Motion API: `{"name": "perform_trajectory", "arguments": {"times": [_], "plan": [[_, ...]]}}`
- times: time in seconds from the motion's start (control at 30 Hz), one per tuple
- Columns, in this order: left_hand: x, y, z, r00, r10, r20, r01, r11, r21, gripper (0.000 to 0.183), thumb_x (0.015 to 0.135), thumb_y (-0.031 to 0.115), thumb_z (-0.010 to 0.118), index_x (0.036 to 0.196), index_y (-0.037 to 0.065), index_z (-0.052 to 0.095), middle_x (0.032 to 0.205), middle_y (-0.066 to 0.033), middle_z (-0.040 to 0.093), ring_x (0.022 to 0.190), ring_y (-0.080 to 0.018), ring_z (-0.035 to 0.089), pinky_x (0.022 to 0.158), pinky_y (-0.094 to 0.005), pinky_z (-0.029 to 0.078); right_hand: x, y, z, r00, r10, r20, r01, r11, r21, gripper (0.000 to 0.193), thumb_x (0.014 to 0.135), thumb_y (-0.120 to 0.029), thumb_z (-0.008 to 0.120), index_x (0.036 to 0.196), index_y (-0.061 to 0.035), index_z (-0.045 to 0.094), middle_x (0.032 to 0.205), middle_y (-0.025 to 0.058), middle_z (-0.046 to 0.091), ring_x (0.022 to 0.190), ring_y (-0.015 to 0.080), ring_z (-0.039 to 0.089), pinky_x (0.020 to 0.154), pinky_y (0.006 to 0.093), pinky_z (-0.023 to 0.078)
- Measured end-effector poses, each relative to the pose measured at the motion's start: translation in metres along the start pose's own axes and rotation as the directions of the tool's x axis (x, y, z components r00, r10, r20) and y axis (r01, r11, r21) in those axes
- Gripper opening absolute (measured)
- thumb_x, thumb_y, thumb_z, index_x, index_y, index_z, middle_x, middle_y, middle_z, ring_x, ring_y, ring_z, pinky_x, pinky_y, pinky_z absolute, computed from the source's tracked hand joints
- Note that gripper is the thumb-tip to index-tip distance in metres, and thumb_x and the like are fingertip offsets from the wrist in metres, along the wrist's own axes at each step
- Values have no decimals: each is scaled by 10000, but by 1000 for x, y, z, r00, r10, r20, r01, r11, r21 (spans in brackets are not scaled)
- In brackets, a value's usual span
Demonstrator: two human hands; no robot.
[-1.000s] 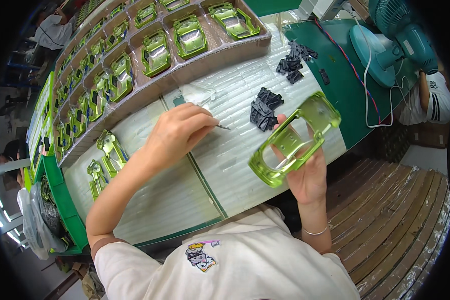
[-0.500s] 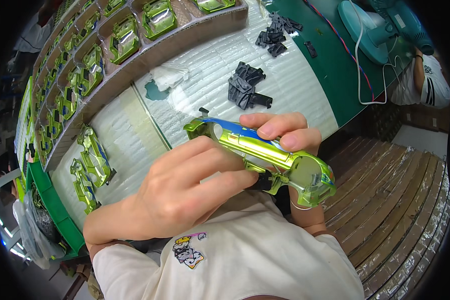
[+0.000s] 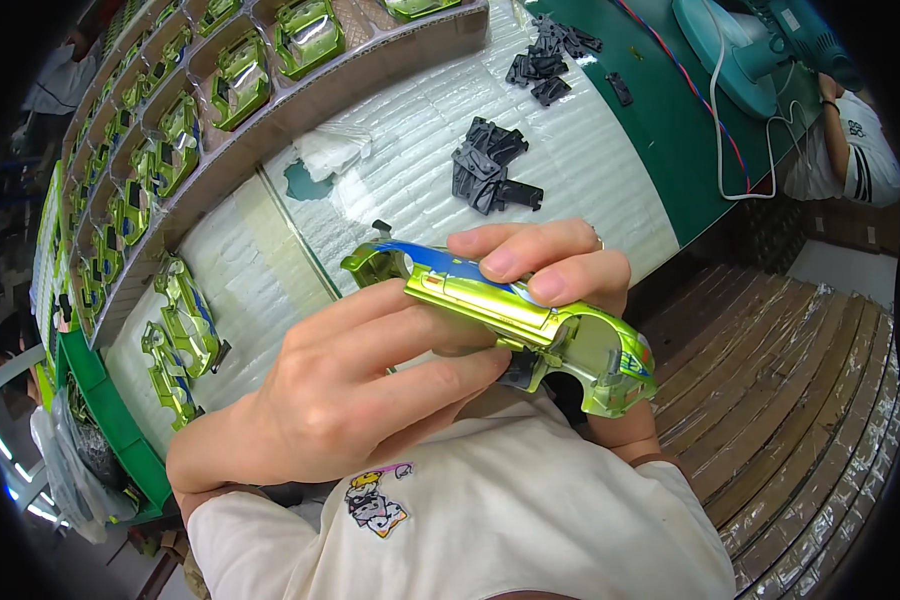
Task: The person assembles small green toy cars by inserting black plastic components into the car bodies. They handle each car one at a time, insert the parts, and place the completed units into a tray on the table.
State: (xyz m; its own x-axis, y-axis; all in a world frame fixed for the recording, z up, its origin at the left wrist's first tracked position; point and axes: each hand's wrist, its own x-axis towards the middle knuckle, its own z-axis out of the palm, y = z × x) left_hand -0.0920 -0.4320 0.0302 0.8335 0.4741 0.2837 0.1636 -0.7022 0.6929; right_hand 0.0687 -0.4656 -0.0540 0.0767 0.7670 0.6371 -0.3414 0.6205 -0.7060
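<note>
My right hand [image 3: 570,272] is closed on the green car shell [image 3: 485,312], with its fingers over the blue top edge. My left hand [image 3: 355,385] has curled in from the other side and grips the shell too. A second ago, my right hand held the shell alone, up over the right part of the worktop [image 3: 620,190], and my left hand was away from it with a little dark thing in its fingers

Now the shell is up in the air between both hands, just in front of my shirt [image 3: 530,490], turned on its side. In the last half second, it has only slid a tiny bit to the left in my view. A black part [image 3: 518,370] shows by my left fingertips, but less of it shows now. I can't tell if I pinch it or if it already sits in the shell

To me, this means the getting-close bit is done and the careful finger work is on. The pile of black parts [image 3: 482,170] lies past my hands, and two more green shells [image 3: 192,320] lie to the left
</note>
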Motion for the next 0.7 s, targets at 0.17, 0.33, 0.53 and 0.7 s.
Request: {"name": "perform_trajectory", "arguments": {"times": [0.17, 0.33, 0.53, 0.7], "plan": [[-1, 0, 1, 999, -27, -35, 28, 999, 32, 310, 573, 5, 703, 878, 37, 660, 832, -98, 637, 745, -254, 613, 622, -322, 474, 1, 2, -1, 1000, 1, 27, -2, 1000, 29, 295, 761, -14, 635, 1007, -32, 473, 1012, 182, 571, 953, 303, 596, 859, 462, 492], [1, -2, 0, 1000, -7, -16, 7, 1000, 8, 292, 583, 20, 698, 873, 39, 669, 826, -87, 641, 750, -239, 607, 636, -316, 473, 4, 0, -5, 997, 32, 68, -39, 994, 100, 315, 757, -14, 641, 1026, -26, 476, 1020, 204, 582, 965, 313, 593, 858, 455, 487], [-4, -14, 7, 997, 74, -22, -73, 996, 54, 318, 561, 59, 655, 877, 32, 672, 817, -72, 635, 701, -208, 593, 610, -278, 482, 3, 2, -2, 998, -1, 61, -2, 998, 57, 280, 775, -39, 626, 1018, -21, 489, 1003, 200, 592, 952, 310, 600, 865, 445, 483], [-6, -17, 13, 988, 114, -104, -111, 993, 34, 317, 559, 52, 652, 875, 33, 674, 821, -77, 641, 705, -209, 606, 599, -281, 481, 1, 4, -6, 997, 32, 76, -38, 996, 76, 289, 767, -34, 634, 1018, -22, 491, 1004, 195, 591, 952, 305, 600, 866, 442, 484]]}}
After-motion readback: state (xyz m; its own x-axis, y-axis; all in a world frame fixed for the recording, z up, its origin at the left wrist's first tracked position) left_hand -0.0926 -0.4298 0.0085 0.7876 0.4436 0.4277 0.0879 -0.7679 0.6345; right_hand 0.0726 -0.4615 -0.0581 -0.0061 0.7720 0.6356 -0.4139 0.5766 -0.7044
